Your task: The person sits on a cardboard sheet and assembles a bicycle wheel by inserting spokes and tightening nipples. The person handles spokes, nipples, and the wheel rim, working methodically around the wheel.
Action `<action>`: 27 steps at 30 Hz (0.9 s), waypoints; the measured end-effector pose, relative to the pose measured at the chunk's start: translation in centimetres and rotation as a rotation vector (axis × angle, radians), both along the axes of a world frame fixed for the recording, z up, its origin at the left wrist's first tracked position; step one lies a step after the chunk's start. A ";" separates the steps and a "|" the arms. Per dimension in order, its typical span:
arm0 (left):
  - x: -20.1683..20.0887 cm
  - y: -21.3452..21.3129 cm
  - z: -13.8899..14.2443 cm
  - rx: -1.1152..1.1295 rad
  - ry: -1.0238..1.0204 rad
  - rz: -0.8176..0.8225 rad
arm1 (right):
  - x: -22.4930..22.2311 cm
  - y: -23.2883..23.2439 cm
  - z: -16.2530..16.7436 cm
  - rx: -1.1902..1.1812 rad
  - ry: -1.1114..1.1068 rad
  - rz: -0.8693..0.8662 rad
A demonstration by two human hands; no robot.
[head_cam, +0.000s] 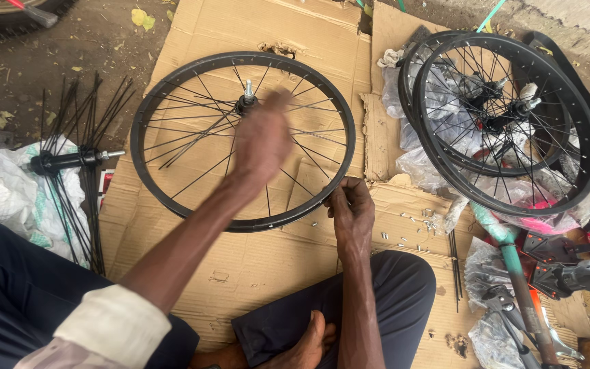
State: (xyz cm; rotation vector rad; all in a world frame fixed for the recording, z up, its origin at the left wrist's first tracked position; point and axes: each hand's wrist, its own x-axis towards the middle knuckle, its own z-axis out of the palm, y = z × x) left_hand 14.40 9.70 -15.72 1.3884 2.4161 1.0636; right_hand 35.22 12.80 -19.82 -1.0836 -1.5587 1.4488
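Black bike rim lies flat on brown cardboard, w/ thin spokes running loosely from its hub near the top-centre of the wheel. Left hand hangs over the hub area, blurred, fingers partly curled; can't tell if it's pinching a spoke or holding nothing. Right hand sits at the rim's lower-right edge, fingers closed on the rim, thumb on top. Small metal nipples are scattered on the cardboard just right of that hand. Approx 2 built wheels lean stacked on plastic bags at the right, well apart from the rim in hand. A 2nd hub with a loose spoke bundle lies on a white sack at the left. Teal bike frame tube and black brackets are at lower right. Person sits cross-legged, dark trousers, bare foot at the bottom edge.
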 end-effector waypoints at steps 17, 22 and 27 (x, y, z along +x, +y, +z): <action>-11.1 -0.2 -4.2 -0.489 0.508 -0.281 | -1.5 -1.7 2.5 -0.347 -0.102 0.042; -9.6 -1.4 -3.1 -0.353 0.638 -0.199 | -0.9 0.9 2.0 -0.359 -0.013 -0.019; -7.5 -2.5 -1.4 -0.466 0.234 -0.034 | -1.9 0.7 1.7 -0.353 0.046 -0.009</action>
